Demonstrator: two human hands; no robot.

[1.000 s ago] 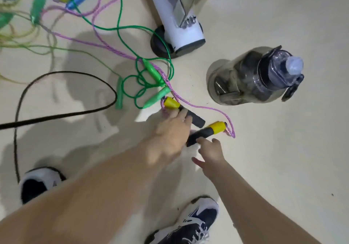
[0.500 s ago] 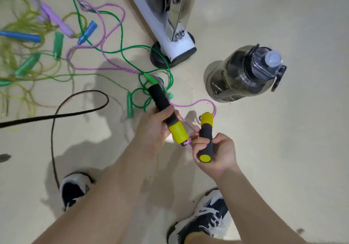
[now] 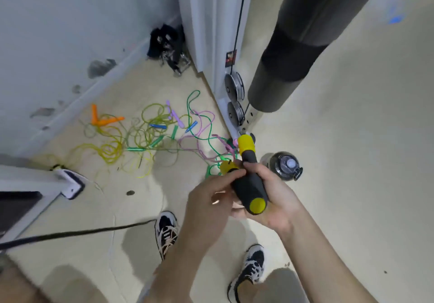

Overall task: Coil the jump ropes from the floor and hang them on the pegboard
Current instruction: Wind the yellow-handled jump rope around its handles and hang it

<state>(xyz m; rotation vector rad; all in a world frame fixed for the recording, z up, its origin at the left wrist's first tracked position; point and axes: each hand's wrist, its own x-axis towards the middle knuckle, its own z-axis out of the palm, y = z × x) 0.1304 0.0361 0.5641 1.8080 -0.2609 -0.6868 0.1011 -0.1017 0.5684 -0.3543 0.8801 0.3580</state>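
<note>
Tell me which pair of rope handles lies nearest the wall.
The orange handles, meeting in a V at the tangle's left edge. Blue handles, green handles and purple handles lie nearer the machine; the black-yellow pair is held.

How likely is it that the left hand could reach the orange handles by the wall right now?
Probably not. The left hand and right hand both grip the black-and-yellow handles, and the orange handles lie well beyond it, past the tangled ropes. It would need freeing and a stoop.
</note>
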